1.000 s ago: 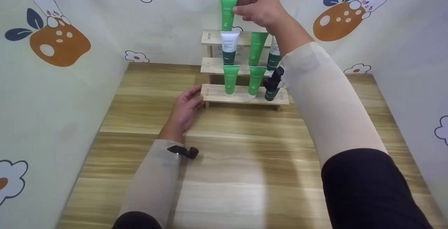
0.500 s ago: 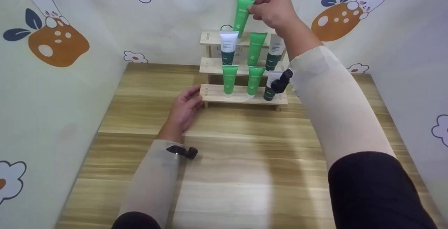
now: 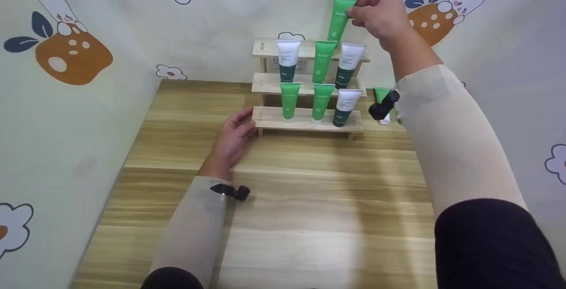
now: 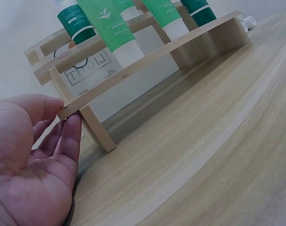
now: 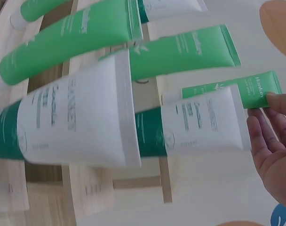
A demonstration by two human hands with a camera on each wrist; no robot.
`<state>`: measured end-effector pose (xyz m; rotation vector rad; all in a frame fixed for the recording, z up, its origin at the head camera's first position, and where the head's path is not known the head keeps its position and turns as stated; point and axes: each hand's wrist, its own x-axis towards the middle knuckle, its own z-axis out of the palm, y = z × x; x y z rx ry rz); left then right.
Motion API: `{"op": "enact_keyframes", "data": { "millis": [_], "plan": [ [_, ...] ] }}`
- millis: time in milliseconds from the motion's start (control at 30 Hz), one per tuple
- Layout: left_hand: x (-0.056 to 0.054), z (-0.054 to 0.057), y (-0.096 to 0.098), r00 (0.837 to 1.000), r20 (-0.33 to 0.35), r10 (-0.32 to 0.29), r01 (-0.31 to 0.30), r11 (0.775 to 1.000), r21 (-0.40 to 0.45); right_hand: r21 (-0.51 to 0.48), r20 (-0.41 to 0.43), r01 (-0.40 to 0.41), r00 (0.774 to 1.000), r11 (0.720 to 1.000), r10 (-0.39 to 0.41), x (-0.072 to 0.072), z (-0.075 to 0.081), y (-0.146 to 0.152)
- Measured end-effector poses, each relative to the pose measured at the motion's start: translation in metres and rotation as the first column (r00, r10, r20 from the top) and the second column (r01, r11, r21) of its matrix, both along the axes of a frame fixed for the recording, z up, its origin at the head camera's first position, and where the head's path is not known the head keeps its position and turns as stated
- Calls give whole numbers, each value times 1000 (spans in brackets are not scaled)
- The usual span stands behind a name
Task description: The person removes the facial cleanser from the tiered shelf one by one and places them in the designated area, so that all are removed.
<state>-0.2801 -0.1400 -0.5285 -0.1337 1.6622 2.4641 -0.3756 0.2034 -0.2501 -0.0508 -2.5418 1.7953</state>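
In the head view, the lower end of the green tube (image 3: 341,17) in your right hand (image 3: 381,13) is hidden behind the standing tubes (image 3: 323,61) on the wooden rack (image 3: 270,120), so you cannot tell if it touches the rack. To the right of the rack, your wrist camera (image 3: 384,104) covers part of another green tube (image 3: 379,91). The left wrist view cuts the rack's standing tubes at the upper edge. The print (image 3: 261,115) at the rack's left end is too small to read.

The pinched green tube (image 5: 250,92) seems to read "Hankey" (finer print blurs), while boxed backdrop lettering (image 4: 88,68) resembles "LIGHT" reversed.
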Motion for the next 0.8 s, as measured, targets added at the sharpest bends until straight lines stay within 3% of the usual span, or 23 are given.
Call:
{"op": "enact_keyframes", "data": {
  "millis": [333,633,800],
  "plan": [
    [1,0,1,1000,-6,10,-10,1000,9,-130,-28,29,999,991,-33,5,-6,34],
    [1,1,1,1000,-18,0,1,1000,16,-268,-15,52,998,962,-59,11,-12,66],
    [1,0,0,1000,-11,1,-1,1000,11,-356,-4,65,997,932,-71,18,-15,86]
  ]
}}
